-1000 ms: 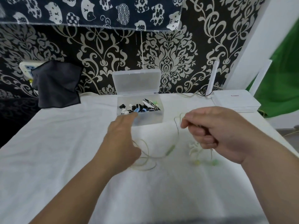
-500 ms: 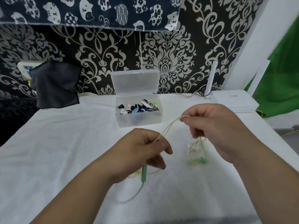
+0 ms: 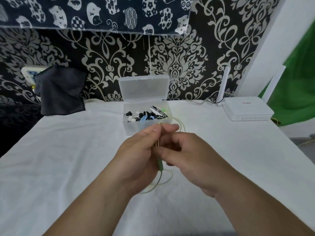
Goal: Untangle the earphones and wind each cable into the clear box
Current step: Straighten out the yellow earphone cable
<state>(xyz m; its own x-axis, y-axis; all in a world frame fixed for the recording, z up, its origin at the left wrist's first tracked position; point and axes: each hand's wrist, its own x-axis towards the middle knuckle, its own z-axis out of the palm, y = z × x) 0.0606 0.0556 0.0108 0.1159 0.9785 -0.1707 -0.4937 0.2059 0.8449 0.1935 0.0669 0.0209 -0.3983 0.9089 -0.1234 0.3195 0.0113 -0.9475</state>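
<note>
Left hand (image 3: 141,155) pinches the earphone cable (image 3: 158,181) between thumb and fingers. Right hand (image 3: 192,160) curls round the same strands (contact point hidden). The green inline remote (image 3: 160,165) hangs near upright between them, in front of the clear box (image 3: 146,129). White cloth (image 3: 68,159) covers the surface, with patterned wallpaper (image 3: 177,65) behind. The earbuds are not discernible.
</note>
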